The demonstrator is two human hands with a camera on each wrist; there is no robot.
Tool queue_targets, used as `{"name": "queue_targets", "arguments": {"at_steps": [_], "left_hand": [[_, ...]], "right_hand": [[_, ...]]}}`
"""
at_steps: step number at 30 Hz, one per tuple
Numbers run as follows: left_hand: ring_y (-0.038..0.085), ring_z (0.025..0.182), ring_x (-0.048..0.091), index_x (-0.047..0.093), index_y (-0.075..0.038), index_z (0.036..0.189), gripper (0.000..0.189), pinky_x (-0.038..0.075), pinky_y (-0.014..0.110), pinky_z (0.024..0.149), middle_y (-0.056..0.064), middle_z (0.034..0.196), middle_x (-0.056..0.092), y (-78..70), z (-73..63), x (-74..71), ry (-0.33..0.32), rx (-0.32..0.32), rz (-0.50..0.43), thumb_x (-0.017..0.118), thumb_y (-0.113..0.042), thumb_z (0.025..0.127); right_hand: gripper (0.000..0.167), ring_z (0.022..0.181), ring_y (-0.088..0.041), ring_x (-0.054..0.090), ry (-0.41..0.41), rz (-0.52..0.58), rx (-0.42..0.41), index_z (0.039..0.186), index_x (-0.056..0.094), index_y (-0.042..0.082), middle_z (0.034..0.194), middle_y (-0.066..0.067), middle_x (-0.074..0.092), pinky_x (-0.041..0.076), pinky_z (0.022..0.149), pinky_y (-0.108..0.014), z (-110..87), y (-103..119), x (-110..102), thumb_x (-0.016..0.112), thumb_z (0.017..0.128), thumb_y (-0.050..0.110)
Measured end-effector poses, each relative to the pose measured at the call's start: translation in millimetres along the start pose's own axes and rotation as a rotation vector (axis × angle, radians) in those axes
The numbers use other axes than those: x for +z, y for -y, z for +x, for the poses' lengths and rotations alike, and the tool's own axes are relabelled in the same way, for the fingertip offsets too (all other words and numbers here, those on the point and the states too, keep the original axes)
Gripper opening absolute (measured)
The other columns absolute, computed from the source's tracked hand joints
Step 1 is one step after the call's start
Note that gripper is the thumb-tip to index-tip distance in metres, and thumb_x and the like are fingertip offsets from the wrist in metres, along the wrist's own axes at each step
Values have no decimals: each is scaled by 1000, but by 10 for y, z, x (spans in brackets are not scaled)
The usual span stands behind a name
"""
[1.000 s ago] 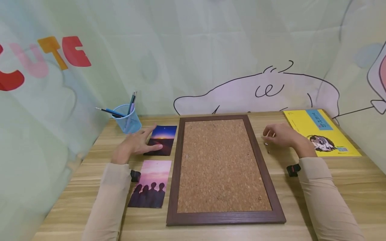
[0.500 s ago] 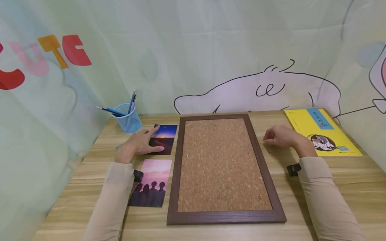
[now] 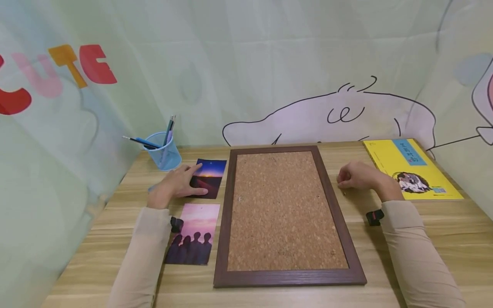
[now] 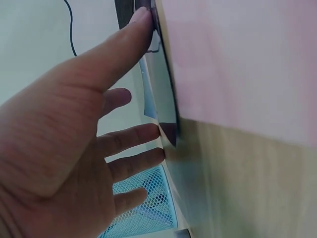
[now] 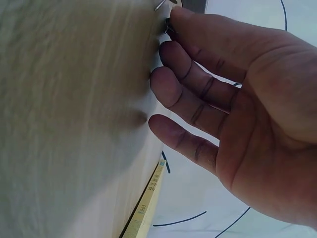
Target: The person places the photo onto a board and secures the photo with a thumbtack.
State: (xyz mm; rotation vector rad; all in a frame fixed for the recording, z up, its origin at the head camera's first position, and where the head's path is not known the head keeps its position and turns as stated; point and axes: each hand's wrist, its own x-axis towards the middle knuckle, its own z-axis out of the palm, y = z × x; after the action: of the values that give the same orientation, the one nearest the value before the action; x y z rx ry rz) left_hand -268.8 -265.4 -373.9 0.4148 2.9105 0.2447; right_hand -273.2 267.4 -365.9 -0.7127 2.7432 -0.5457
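Note:
My left hand (image 3: 177, 182) lies spread, its thumb and index fingertip touching the sunset photo (image 3: 215, 171). Below it is a pink photo (image 3: 200, 222) with dark silhouettes of people. A framed cork board (image 3: 285, 214) lies flat in the middle of the table. To its right, my right hand (image 3: 362, 175) is curled low over the wood with thumb and index fingertip together. In the right wrist view they pinch a small dark metal pin (image 5: 168, 25), mostly hidden by the fingertips. Another small pin (image 5: 159, 5) lies close to the thumb.
A blue mesh pen cup (image 3: 163, 154) with several pens and pencils stands at the back left. A yellow booklet (image 3: 404, 167) lies beyond the right hand. A printed cloth (image 3: 269, 64) hangs behind the table (image 3: 96, 248).
My left hand has shifted slightly right over the sunset photo. My right hand's fingertips have come down and together over a small silver pin that showed beside them earlier.

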Motion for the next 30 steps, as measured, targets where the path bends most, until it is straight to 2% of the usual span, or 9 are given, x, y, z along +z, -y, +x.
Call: {"name": "queue_targets", "arguments": {"at_steps": [6, 10, 17, 20, 27, 30], "left_hand": [[51, 128, 41, 29, -1, 155, 97, 34, 65, 106, 35, 143, 38, 31, -19, -35, 25, -2, -11, 68, -59, 87], [55, 132, 36, 23, 0, 156, 96, 34, 67, 105, 39, 146, 30, 61, 0, -86, 52, -42, -52, 65, -56, 91], [59, 135, 28, 29, 2, 154, 87, 29, 70, 107, 41, 147, 29, 36, 196, -122, 7, -79, -57, 57, -55, 95], [60, 133, 27, 27, 3, 154, 88, 28, 70, 107, 42, 147, 29, 20, 262, -99, 12, -117, -57, 55, -57, 96], [56, 138, 27, 18, 11, 153, 104, 28, 64, 111, 43, 149, 26, -70, 366, -73, 110, -179, -79, 57, -64, 91], [54, 139, 28, 16, 13, 152, 107, 29, 61, 112, 42, 150, 27, -121, 379, -81, 125, -217, -114, 61, -62, 90]], "right_hand": [[5, 73, -15, 55, 14, 22, -10, 86, 68, 4, 80, 0, 65, 48, 69, -32, 54, -4, -3, 69, 91, 4], [6, 74, -16, 55, 30, 28, -7, 86, 68, 4, 81, 0, 64, 48, 70, -33, 103, 22, -15, 68, 93, 5], [7, 76, -16, 55, 37, 33, -10, 88, 68, 4, 83, 0, 65, 48, 71, -35, 76, 21, -49, 66, 94, 5], [7, 76, -15, 55, 34, 46, -19, 88, 68, 5, 83, 0, 65, 48, 70, -33, 70, 12, -33, 66, 95, 7], [10, 73, -13, 52, 31, 59, -34, 86, 66, 6, 81, 2, 62, 45, 67, -31, 87, 7, 4, 65, 96, 8], [10, 72, -13, 52, 33, 58, -47, 86, 66, 7, 80, 2, 62, 45, 66, -30, 96, 17, -4, 65, 96, 8]]}}
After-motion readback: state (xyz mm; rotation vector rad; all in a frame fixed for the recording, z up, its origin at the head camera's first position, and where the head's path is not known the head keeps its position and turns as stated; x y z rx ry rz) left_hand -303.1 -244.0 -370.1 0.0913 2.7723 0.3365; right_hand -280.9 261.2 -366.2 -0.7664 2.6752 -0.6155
